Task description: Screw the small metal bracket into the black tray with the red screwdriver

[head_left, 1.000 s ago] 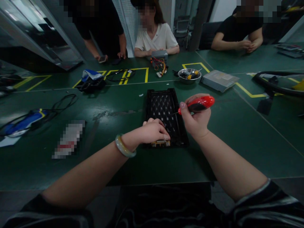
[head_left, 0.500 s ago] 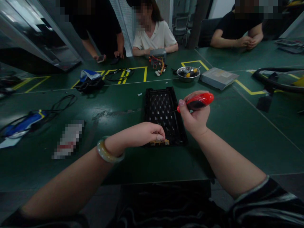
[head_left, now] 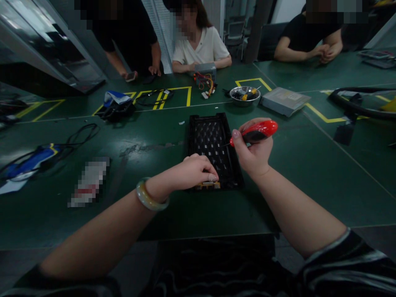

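A black perforated case (head_left: 210, 138) lies lengthwise on the green table (head_left: 173, 210) in front of me. My left hand (head_left: 193, 171) rests on its near end with fingers curled and pinched close to a small yellow circuit part (head_left: 209, 185) at the case's near edge. What the fingertips hold is too small to see. My right hand (head_left: 253, 150) is closed round a red and black screwdriver (head_left: 256, 132). Its thin shaft points left over the case.
Three people sit or stand at the table's far side. A metal bowl (head_left: 246, 95) with small tools, a grey drive (head_left: 285, 100), a wired power unit (head_left: 205, 74), a blue and black bag (head_left: 117, 105), cables (head_left: 78, 134) and a black hose (head_left: 359, 105) lie around.
My left hand drew back toward the case's near edge, then slid slightly forward again. The right hand with the screwdriver stayed almost still.
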The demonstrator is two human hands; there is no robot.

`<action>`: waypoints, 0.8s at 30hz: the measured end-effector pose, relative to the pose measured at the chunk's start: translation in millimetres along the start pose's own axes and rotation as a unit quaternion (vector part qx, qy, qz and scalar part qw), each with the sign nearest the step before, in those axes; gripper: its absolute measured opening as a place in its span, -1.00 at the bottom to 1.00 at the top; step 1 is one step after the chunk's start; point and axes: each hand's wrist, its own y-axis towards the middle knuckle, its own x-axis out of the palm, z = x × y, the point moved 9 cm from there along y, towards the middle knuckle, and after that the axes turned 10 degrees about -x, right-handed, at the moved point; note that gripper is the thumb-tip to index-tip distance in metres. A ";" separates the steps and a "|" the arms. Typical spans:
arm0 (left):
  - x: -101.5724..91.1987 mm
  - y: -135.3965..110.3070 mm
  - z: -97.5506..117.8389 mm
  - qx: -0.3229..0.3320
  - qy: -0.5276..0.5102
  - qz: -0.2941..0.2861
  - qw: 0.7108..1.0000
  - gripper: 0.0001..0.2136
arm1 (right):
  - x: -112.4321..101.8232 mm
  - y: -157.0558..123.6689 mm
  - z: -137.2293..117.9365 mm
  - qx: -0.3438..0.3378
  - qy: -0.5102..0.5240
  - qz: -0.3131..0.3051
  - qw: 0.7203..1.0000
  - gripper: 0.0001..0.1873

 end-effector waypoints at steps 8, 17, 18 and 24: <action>6.2 11.5 -5.8 -0.090 0.079 0.011 0.993 -0.76 | -0.9 2.0 -5.4 -0.015 0.005 0.007 1.000 -0.79; 8.3 10.6 -9.9 -0.116 0.065 0.023 0.991 -0.81 | -1.1 2.4 -4.8 -0.021 0.017 0.015 1.000 -0.77; 8.5 10.8 -10.0 -0.116 0.064 0.024 0.991 -0.81 | -1.4 2.4 -4.7 -0.021 0.016 0.015 1.000 -0.77; 8.1 11.2 -7.8 -0.100 0.063 0.045 0.992 -0.84 | -1.0 1.6 -4.4 -0.022 0.012 0.007 1.000 -0.79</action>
